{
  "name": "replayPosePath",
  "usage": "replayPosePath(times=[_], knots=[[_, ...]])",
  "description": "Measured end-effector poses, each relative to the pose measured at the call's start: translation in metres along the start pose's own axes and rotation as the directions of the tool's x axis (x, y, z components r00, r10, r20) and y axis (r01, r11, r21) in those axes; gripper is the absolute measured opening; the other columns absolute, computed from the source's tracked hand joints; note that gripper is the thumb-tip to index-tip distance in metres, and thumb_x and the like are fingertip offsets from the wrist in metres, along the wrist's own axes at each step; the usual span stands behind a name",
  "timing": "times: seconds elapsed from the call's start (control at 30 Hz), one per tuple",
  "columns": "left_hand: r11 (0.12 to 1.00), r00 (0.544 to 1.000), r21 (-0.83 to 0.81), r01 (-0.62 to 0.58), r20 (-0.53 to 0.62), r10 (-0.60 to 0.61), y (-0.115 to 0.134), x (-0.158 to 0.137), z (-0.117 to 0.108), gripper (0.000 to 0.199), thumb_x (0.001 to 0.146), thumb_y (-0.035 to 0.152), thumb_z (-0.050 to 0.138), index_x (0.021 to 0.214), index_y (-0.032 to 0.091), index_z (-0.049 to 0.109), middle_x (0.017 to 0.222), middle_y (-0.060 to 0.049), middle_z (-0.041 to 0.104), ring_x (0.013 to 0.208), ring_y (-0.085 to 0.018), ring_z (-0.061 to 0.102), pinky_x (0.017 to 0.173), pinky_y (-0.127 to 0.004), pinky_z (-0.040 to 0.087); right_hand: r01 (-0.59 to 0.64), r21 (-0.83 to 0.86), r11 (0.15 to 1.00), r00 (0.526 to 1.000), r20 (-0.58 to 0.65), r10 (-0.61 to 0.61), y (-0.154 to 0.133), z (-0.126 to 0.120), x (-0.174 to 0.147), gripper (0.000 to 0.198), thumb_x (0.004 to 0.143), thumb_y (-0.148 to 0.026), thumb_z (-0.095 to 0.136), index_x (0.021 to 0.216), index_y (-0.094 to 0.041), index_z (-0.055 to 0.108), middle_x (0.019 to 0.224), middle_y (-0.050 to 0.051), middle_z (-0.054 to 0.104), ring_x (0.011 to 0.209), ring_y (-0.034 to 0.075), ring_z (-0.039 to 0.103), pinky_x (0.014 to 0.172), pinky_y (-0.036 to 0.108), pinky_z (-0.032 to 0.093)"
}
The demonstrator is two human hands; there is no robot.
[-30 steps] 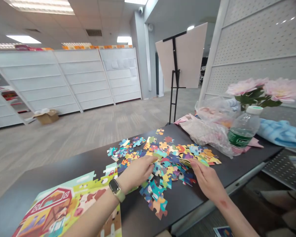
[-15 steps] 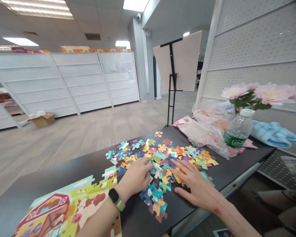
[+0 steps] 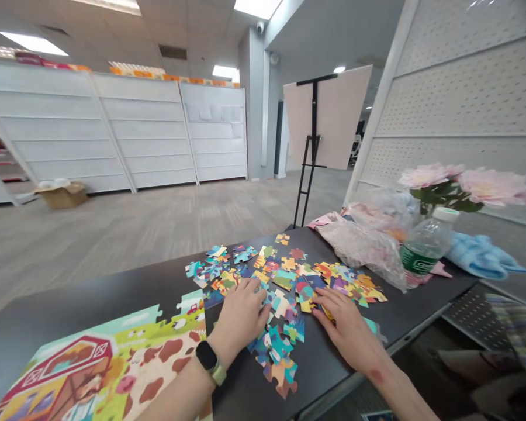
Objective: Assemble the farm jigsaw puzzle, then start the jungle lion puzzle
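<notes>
My left hand, with a watch on its wrist, lies palm down over the near-left part of a heap of loose jigsaw pieces. Its fingers point forward, slightly bent, and the thumb stands apart. To the right, my right hand rests on the heap, fingers close together and bent, thumb apart from them. Yellow puzzle pieces touch its fingertips; no firm grip shows. A joined puzzle section with a cow and a red barn lies at left, partly behind my left forearm.
Joined pieces lie between my hands. At the right of the dark table are a plastic bag, a green-labelled bottle, pink flowers and a blue cloth. An easel stands beyond.
My right hand's spread fingers have drawn together and bent over the pieces. My left hand has shifted slightly, still over the heap. The camera view has tilted a little.
</notes>
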State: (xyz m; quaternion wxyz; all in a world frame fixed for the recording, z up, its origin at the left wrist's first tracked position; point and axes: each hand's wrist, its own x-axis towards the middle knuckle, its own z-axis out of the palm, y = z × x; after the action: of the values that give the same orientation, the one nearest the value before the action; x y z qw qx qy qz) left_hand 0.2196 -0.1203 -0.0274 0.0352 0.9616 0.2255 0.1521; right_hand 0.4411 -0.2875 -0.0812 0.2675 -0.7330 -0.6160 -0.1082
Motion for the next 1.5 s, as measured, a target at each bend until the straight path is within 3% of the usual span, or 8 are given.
replayPosePath(times=[0.17,0.4,0.53,0.73,0.9,1.07,1.3,1.5], knots=[[0.999,0.999,-0.037,-0.039,-0.014,0.039,0.000,-0.003,0.001,0.015,0.096,0.026,0.053,0.100,0.020,0.066,0.128,-0.012,0.060,0.119,-0.034,0.054,0.093,-0.053,0.050,-0.033,-0.027,0.999,0.999,-0.041,0.032,0.000,-0.001,0.001,0.027,0.102,-0.029,0.046,0.112,-0.023,0.071,0.128,0.010,0.069,0.123,0.029,0.061,0.108,0.056,0.046],[0.955,0.964,-0.146,-0.258,0.022,0.264,0.013,-0.009,-0.004,0.019,0.093,0.039,0.062,0.110,0.031,0.067,0.139,-0.002,0.056,0.132,-0.026,0.047,0.111,-0.047,0.038,-0.022,-0.026,0.999,0.999,-0.047,0.021,-0.009,-0.008,0.002,0.027,0.099,-0.030,0.050,0.116,-0.022,0.070,0.131,0.011,0.066,0.129,0.029,0.056,0.111,0.052,0.043],[0.922,0.941,-0.224,-0.317,0.052,0.336,0.017,-0.011,-0.010,0.039,0.089,0.047,0.066,0.125,0.034,0.062,0.149,-0.004,0.050,0.138,-0.029,0.042,0.113,-0.051,0.036,-0.008,-0.019,1.000,1.000,-0.013,0.008,-0.014,-0.015,0.000,0.029,0.098,-0.033,0.050,0.118,-0.022,0.069,0.133,0.012,0.065,0.131,0.029,0.053,0.111,0.054,0.040],[0.958,0.954,-0.193,-0.210,0.173,0.244,-0.010,-0.011,-0.023,0.081,0.070,0.058,0.083,0.141,0.033,0.053,0.159,-0.011,0.037,0.144,-0.042,0.033,0.115,-0.065,0.027,0.084,-0.008,0.996,0.988,0.127,-0.082,-0.021,-0.023,0.001,0.046,0.083,-0.054,0.072,0.123,-0.030,0.067,0.139,0.008,0.062,0.134,0.035,0.049,0.110,0.060,0.033],[0.974,0.969,-0.196,-0.111,0.197,0.150,-0.031,-0.012,-0.024,0.069,0.082,0.054,0.075,0.143,0.030,0.052,0.158,-0.013,0.039,0.146,-0.037,0.030,0.118,-0.060,0.028,0.012,0.048,0.999,0.998,-0.064,-0.009,-0.013,-0.017,0.003,0.024,0.097,-0.038,0.055,0.109,-0.023,0.070,0.121,0.010,0.071,0.120,0.029,0.060,0.105,0.051,0.041],[0.973,0.974,-0.208,-0.103,0.178,0.141,-0.034,-0.014,-0.022,0.051,0.093,0.046,0.062,0.141,0.029,0.055,0.154,-0.011,0.044,0.144,-0.033,0.036,0.119,-0.057,0.028,-0.154,-0.006,0.988,0.956,-0.256,0.147,0.003,-0.025,-0.019,0.028,0.100,-0.036,0.046,0.105,-0.020,0.068,0.115,0.012,0.072,0.114,0.030,0.064,0.102,0.050,0.047],[0.976,0.976,-0.191,-0.101,0.171,0.134,-0.021,-0.017,-0.008,0.052,0.092,0.048,0.062,0.142,0.036,0.052,0.155,-0.007,0.045,0.142,-0.036,0.038,0.115,-0.062,0.033,-0.263,-0.172,0.949,0.965,-0.030,0.262,-0.031,-0.026,-0.080,0.051,0.101,-0.043,0.047,0.146,-0.020,0.051,0.153,0.014,0.048,0.143,0.036,0.041,0.114,0.067,0.034],[0.945,0.944,-0.232,-0.230,0.182,0.275,0.027,0.008,-0.003,0.055,0.094,0.039,0.060,0.147,0.036,0.046,0.159,-0.005,0.040,0.146,-0.033,0.036,0.118,-0.058,0.034,-0.079,-0.024,0.997,0.983,0.167,0.082,-0.063,-0.031,-0.072,0.059,0.101,-0.033,0.049,0.156,-0.019,0.036,0.157,0.011,0.040,0.145,0.033,0.038,0.117,0.060,0.036]])
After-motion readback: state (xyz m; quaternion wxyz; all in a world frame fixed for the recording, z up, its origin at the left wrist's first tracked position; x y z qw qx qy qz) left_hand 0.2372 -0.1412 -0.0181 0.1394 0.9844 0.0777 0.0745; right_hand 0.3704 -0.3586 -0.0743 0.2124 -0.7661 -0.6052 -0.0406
